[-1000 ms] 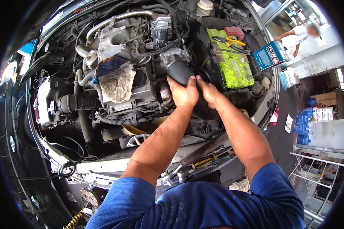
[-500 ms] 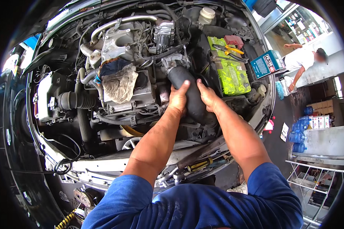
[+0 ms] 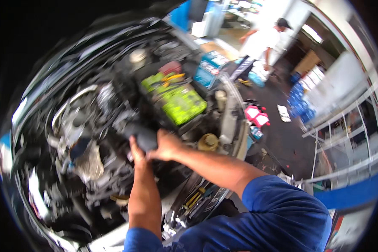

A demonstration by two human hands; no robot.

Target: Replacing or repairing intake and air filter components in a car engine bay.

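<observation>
A thick black rubber hose (image 3: pixel 142 135) runs down from a metal fitting in the car's engine bay, blurred by motion. My left hand (image 3: pixel 137 151) grips its left side, thumb pointing up along the rubber. On the opposite side my right hand (image 3: pixel 167 145) wraps round the hose, its thumb low and near my left hand. The hose's lower end is hidden behind my hands. Left of them, a dirty cloth (image 3: pixel 90 161) drapes over the engine (image 3: pixel 75 122). A yellow-green battery (image 3: pixel 182 105) sits beyond my right hand, with yellow-handled pliers (image 3: pixel 172 79) on top.
A teal box (image 3: pixel 210 69) stands at the bay's right edge. Several tools, including yellow-handled pliers (image 3: pixel 194 198), lie along the front edge. A person in a white shirt (image 3: pixel 262 44) stands farther right, near blue water bottles (image 3: pixel 298 103) and a metal rack (image 3: pixel 344 143).
My view has swung to the right, so the engine bay appears turned and shifted left. My right hand has moved lower round the hose, while both hands stay on it.
</observation>
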